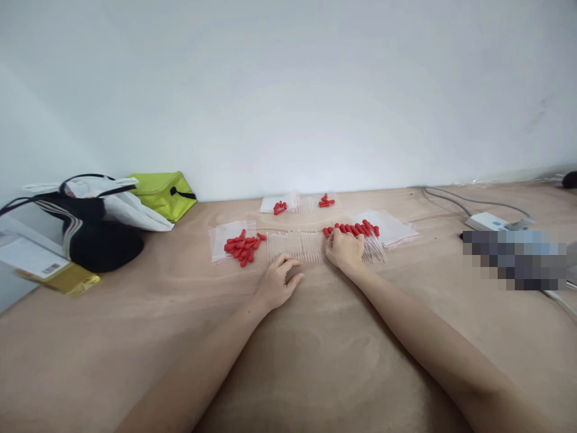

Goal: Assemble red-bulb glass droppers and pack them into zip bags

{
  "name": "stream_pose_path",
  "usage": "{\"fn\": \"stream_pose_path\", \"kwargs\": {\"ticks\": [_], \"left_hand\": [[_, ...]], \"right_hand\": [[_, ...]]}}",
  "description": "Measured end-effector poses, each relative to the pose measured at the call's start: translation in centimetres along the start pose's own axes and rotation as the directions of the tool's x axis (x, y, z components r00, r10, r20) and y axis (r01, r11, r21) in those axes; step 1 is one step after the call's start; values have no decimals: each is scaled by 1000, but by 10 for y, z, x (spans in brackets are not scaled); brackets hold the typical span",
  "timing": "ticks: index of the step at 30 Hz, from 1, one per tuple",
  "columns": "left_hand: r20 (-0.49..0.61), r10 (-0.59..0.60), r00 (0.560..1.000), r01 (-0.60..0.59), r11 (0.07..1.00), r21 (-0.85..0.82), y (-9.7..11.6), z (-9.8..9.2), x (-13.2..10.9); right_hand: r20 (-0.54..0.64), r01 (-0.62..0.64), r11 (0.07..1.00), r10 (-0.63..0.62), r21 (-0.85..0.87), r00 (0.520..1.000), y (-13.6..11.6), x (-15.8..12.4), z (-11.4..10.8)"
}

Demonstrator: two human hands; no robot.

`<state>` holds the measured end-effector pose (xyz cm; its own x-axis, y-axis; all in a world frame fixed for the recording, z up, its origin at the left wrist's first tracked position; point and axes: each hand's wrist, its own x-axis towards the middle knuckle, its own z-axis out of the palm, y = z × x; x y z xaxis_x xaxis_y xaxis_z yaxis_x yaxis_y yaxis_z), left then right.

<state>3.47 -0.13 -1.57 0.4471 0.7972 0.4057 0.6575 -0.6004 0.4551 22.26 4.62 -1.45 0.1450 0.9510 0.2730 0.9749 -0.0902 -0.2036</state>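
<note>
A row of thin clear dropper tubes (295,243) lies side by side on the wooden table. My left hand (280,282) rests at the near left end of this row, its fingers apart and holding nothing. At the right end, my right hand (345,249) is closed, fingertips pointing down; what it pinches, if anything, is hidden. Just beyond and right of it are several tubes topped with red rubber bulbs (360,228), their clear tips (374,249) fanning toward me. Loose red rubber bulbs (246,246) are heaped left of the row, partly on a clear zip bag (219,237).
By the wall sit more zip bags (269,203) and small groups of red bulbs (280,208). Further bags (392,228) lie right. A black cap (103,243), a lime-green bag (157,192) and a yellow box (63,278) stand left; a power strip (489,222) with cables is right.
</note>
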Motion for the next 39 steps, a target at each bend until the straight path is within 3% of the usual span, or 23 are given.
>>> {"fn": "stream_pose_path", "kwargs": {"ticks": [3, 6, 10, 17, 25, 30, 39], "left_hand": [[-150, -132, 980, 160, 968, 193, -4, -3, 2], [-325, -270, 906, 377, 864, 334, -14, -14, 5], [-398, -355, 846, 510, 756, 410, -33, -32, 11], [-358, -297, 885, 461, 659, 594, -52, -41, 32], [-273, -329, 904, 423, 594, 684, -60, -32, 52], [-288, -288, 913, 407, 602, 687, -59, -31, 53], [-328, -117, 937, 312, 703, 639, -59, -31, 40]], "right_hand": [[-27, 32, 999, -32, 18, 999, -3, -2, -2], [-7, 43, 999, -43, 28, 999, -8, -4, -3], [57, 18, 1000, -18, 9, 998, -13, -3, -5], [150, 17, 999, -12, -33, 989, -18, 3, -8], [99, 91, 993, -84, -70, 992, -18, -3, -3], [46, 140, 986, -137, -87, 990, -15, -10, -8], [-89, 269, 962, -273, -48, 958, 5, -36, -18]]}}
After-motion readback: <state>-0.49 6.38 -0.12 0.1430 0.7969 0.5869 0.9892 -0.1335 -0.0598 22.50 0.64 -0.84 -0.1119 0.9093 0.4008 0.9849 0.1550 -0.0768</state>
